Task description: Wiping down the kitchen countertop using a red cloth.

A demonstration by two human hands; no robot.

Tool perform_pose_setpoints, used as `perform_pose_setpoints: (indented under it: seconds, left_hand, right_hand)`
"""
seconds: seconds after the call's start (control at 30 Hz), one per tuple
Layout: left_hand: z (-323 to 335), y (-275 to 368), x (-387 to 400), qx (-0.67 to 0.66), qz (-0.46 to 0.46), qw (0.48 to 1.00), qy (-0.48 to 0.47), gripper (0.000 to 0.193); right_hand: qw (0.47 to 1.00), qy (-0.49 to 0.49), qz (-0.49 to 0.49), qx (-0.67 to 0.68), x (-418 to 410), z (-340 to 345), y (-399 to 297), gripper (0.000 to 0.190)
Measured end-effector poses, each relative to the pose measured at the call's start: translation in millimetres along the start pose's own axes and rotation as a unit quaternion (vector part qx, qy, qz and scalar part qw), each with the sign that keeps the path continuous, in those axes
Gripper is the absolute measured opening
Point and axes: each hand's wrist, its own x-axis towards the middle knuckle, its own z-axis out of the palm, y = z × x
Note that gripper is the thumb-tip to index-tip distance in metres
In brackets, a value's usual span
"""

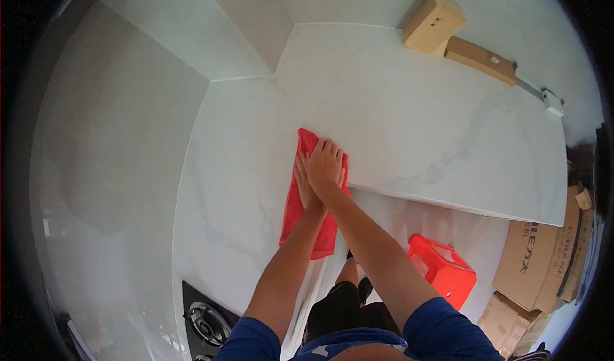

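A red cloth (324, 238) lies lengthwise on the pale marbled countertop (230, 169), by its inner corner, with its lower end at the front edge. Both hands press on it, one crossed over the other. My right hand (326, 165) is on top, flat with the fingers together. Beneath it, my left hand (304, 181) rests on the cloth and is partly hidden. Neither hand is seen to pinch the cloth.
A gas hob (208, 322) is set in the counter at lower left. Two cardboard boxes (431, 23) (481, 61) stand along the back wall. Below the counter on the right are a red plastic stool (451, 277) and larger cartons (523, 260). Tiled walls border the counter.
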Motion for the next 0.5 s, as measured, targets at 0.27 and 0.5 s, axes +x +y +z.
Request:
perform_pose_setpoints:
  seconds: [0.27,0.5]
  left_hand:
    - [-30.1,11.3,41.1,-0.112,0.224,0.965,-0.078,0.094]
    - [-11.9,156.6,87.9,-0.175,0.414,0.888,-0.095,0.082]
  right_hand:
    - [0.976,-0.153,0.069,0.139,26.2,-87.0,112.2,0.059]
    - [0.960,-0.060,0.237,0.137,4.7,-186.6,243.7,0.062]
